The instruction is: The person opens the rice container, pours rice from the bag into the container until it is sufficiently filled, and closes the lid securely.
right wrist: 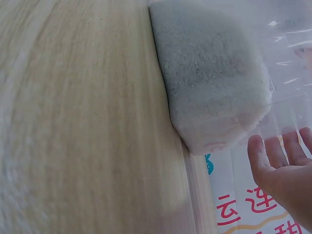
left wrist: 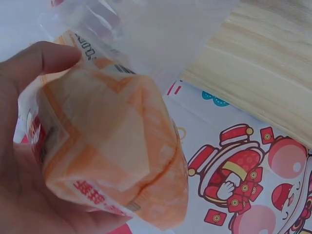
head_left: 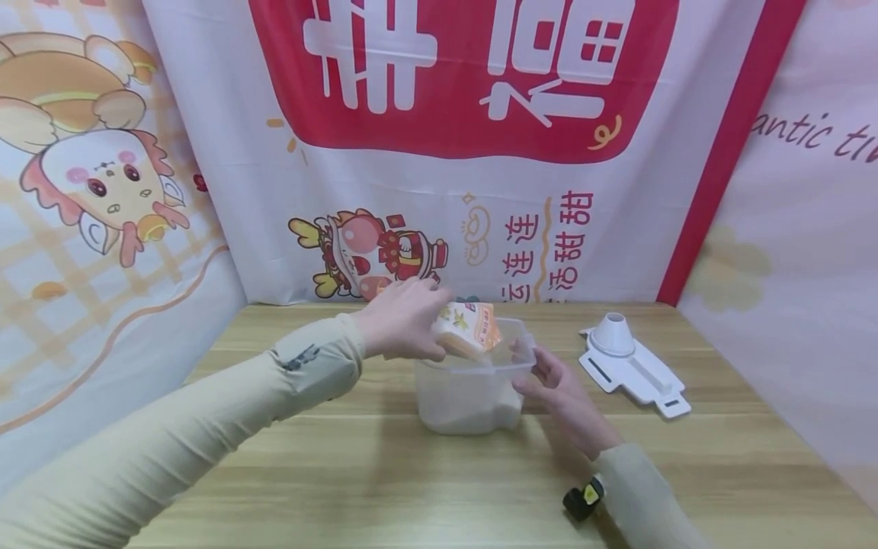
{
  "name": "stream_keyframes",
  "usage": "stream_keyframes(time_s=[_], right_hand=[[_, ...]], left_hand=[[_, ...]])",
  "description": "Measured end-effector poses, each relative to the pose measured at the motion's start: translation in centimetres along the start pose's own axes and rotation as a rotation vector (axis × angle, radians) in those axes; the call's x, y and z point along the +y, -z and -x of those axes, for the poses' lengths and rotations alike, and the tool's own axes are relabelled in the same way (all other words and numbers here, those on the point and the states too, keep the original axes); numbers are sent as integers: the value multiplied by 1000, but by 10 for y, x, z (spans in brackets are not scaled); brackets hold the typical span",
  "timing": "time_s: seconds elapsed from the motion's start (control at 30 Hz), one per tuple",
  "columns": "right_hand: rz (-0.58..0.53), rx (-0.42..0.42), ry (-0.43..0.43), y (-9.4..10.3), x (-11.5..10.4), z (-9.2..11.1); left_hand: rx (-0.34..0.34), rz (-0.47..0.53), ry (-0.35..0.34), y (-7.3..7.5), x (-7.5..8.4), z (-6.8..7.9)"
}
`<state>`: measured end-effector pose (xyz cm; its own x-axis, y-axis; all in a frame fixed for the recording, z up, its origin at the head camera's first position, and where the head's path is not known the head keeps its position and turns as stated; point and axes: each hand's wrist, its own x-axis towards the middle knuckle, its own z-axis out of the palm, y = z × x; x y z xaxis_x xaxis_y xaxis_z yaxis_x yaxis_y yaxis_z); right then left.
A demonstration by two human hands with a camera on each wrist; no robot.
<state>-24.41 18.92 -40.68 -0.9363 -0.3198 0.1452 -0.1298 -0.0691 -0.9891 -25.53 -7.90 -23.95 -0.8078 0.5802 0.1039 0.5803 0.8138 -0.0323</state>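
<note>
My left hand (head_left: 408,316) grips an orange-and-white printed plastic bag (head_left: 472,328), thumb on one side and fingers on the other. The bag is tilted over the opening of a clear plastic container (head_left: 453,389). In the left wrist view the crumpled orange end of the bag (left wrist: 112,141) faces the camera. White grains that look like rice (right wrist: 209,73) fill the lower part of the container. At the container's right side is my right hand (head_left: 565,396), its fingertips (right wrist: 273,146) resting at the clear wall, slightly bent and spread. The bag's mouth is hidden in the head view.
A white plastic lid-like piece (head_left: 638,370) with a cone-shaped spout lies on the wooden table (head_left: 309,473), right of the container. Printed cloth (head_left: 617,229) hangs behind the table's back edge and along both sides. A small black device (head_left: 583,499) sits at the right wrist.
</note>
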Motion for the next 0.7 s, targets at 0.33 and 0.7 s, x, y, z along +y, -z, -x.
stream_keyframes(time_s=[0.33, 0.7], right_hand=[[2, -3, 0, 1, 0, -1], [7, -2, -4, 1, 1, -1]], left_hand=[[6, 93, -74, 2, -6, 3], [25, 160, -126, 3, -7, 3]])
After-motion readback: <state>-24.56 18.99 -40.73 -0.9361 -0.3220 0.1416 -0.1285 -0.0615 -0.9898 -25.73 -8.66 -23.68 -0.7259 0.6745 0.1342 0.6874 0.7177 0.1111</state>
